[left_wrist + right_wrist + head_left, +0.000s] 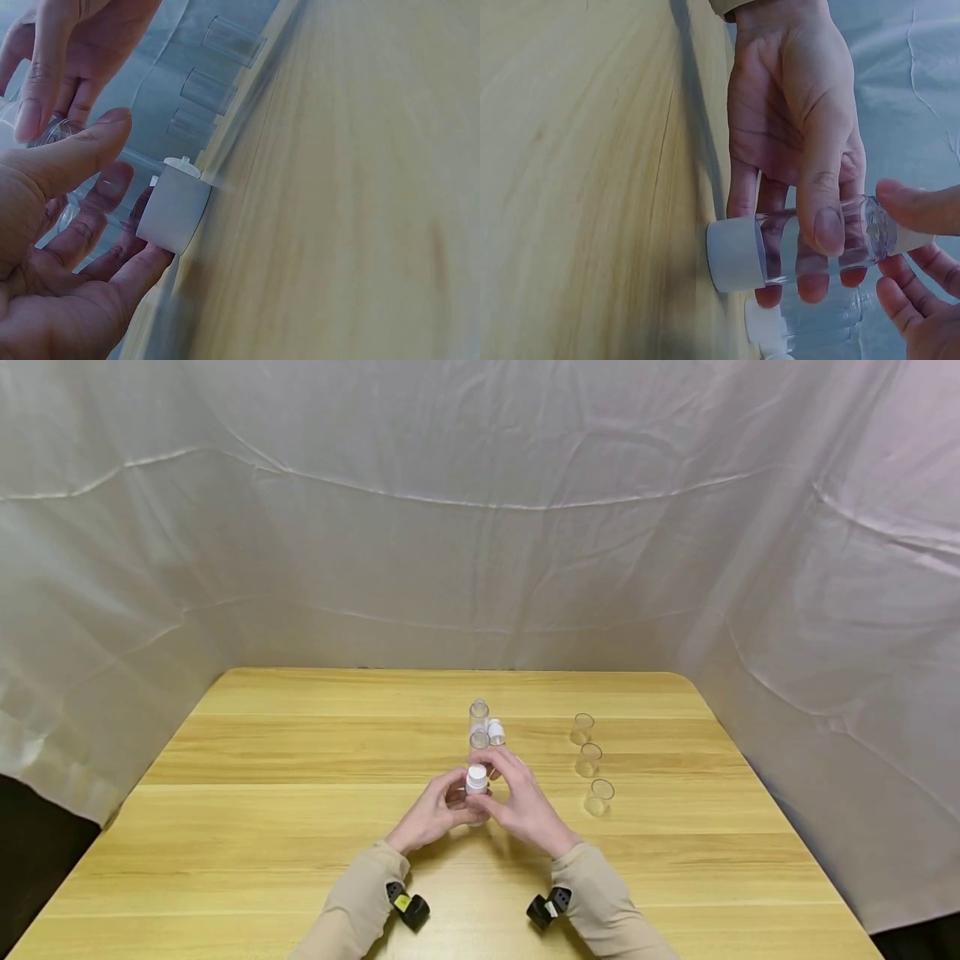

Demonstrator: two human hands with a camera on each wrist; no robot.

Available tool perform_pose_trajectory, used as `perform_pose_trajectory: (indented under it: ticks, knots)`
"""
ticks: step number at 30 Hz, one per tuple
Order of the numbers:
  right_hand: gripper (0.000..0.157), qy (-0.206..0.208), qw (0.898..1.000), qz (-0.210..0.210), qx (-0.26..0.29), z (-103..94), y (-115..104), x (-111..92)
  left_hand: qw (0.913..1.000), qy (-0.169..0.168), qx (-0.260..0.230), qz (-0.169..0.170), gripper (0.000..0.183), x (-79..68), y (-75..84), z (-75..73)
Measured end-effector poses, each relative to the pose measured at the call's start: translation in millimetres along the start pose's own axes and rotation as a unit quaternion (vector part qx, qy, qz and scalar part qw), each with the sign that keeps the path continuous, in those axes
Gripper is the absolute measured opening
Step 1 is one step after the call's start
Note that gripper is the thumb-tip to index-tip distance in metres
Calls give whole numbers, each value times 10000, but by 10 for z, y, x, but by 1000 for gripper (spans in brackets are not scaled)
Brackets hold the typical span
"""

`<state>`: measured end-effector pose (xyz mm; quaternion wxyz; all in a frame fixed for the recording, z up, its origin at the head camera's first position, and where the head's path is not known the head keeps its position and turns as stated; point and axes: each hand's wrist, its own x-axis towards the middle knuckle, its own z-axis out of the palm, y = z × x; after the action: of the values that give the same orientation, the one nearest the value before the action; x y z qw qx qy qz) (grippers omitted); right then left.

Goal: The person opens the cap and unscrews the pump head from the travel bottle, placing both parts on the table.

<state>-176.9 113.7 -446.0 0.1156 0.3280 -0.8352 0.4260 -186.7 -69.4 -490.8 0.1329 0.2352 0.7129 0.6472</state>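
Upright in front of me stands a clear bottle with a broad white base (735, 255) and a small white top (476, 777). My left hand (431, 814) grips its clear body, thumb on the near side and fingers round the far side. Higher up, the thumb and fingers of my right hand (525, 802) pinch the white top at the bottle's neck. In the right wrist view the left hand (799, 112) shows nearly whole, and a clear ring of the neck (877, 229) lies just below the right thumb.
Beyond the hands, clear bottles (478, 717) stand in line, with a small white piece (496, 732) beside them. To the right is a row of three clear cups: far (581, 729), middle (588, 761) and near (598, 799). Pale cloth (465, 568) hangs round the wooden table (300, 743).
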Motion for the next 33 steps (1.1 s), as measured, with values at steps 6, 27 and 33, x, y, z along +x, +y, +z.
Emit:
perform_pose_trajectory:
  ticks: [6,27,33]
  knots:
    - [48,33,9998,-214,20,-2,15,-12,10000,21,-3,-25,56,-6,2,7]
    - [53,752,9488,1617,2606,-88,215,-174,9996,159,185,-106,43,-5,-2,3]
    - [42,396,9652,2303,1173,-138,393,-352,9998,107,152,-79,42,0,-2,2]
